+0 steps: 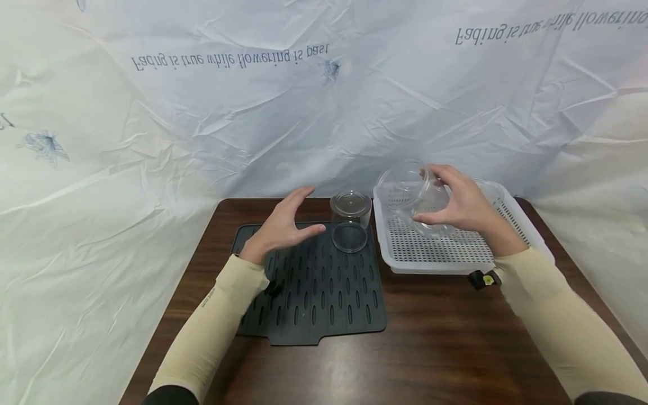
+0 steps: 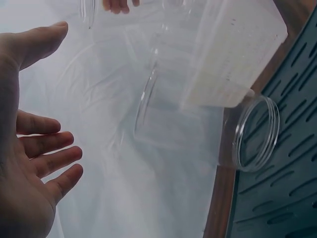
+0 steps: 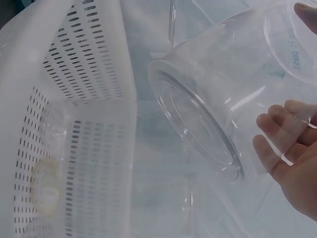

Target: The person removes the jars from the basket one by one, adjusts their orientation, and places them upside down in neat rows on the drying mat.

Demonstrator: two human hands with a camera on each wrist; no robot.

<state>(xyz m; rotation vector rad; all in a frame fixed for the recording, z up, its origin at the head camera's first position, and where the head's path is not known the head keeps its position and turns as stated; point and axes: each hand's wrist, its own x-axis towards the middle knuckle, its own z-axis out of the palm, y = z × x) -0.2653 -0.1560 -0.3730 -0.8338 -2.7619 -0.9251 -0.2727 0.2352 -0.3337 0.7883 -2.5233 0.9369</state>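
In the head view, my right hand grips a clear jar, tilted on its side over the white perforated basket. The right wrist view shows the jar's ringed round end turned toward the basket, with the fingers seen partly through its wall. My left hand is raised over the black ridged mat, thumb and fingers spread, holding nothing. Just to its right, a second clear jar stands upright toward the mat's back right corner.
Mat and basket sit side by side on a dark brown wooden table. Behind the table hangs a pale wrinkled sheet with printed lettering. More clear plastic shows inside the basket beneath the right hand.
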